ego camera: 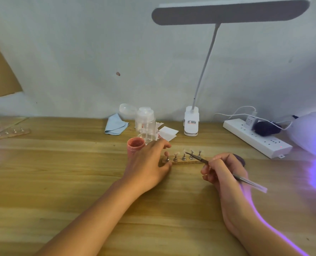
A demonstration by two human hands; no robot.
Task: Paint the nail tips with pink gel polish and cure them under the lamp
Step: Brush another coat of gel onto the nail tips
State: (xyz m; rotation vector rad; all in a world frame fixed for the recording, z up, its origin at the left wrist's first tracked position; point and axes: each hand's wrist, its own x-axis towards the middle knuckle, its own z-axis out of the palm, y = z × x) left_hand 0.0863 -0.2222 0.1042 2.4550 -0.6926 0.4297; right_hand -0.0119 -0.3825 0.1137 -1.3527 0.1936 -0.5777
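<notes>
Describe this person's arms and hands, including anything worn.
The left hand and right hand wear no gloves or visible rings. The left forearm and right forearm are bare to the frame's edge: no sleeves, watch or bracelets.

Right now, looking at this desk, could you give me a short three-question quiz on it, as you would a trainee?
1. True or false: the right hand pinches the thin silver-handled brush.
2. Where does the open round pink polish jar stand relative to the narrow wooden strip carrying the small nail tips on metal stands? A) left of it B) right of it C) on top of it
3. Fill in: the white domed curing lamp at the far right glows ____.
Key: 1 true; 2 A; 3 purple.
</notes>
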